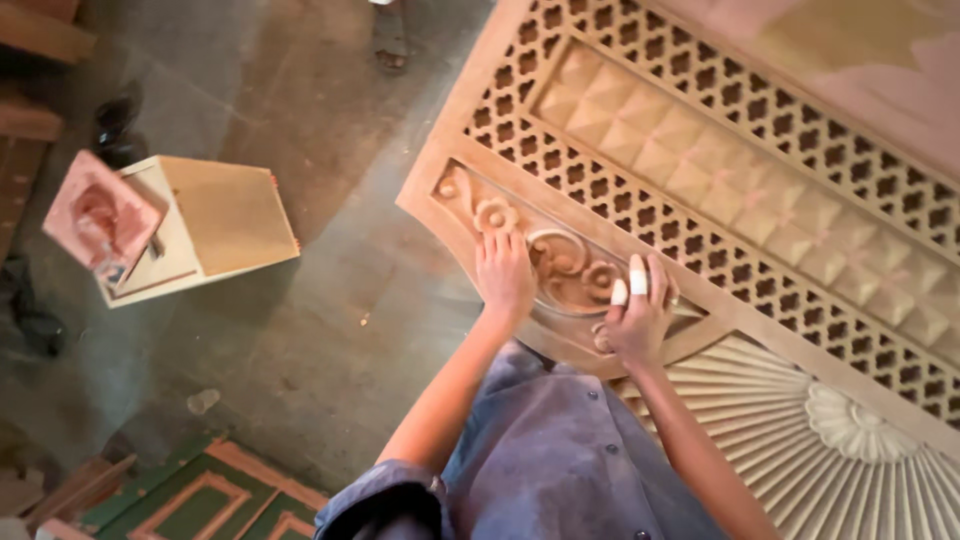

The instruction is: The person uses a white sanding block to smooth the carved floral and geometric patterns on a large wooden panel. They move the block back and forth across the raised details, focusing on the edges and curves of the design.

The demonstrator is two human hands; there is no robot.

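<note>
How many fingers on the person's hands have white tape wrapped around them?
2, both on the right hand: one taped finger pointing up over the carved scroll panel, the other just left of it. The left hand shows no tape; the thumbs are partly hidden.

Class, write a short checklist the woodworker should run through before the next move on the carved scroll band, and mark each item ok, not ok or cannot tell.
1. Left hand flat on the carved scroll band: ok, palm down beside the flower carving.
2. Right hand on the band: ok, resting at the scroll's end.
3. Finger protection: ok on the right hand, white tape on two fingers; none seen on the left.
4. Tool or abrasive in hand: cannot tell, hidden under the palms.
5. Carved wooden panel steady: cannot tell, its supports are out of view.
6. Floor nearby: not ok, a wooden box lies close.
</note>
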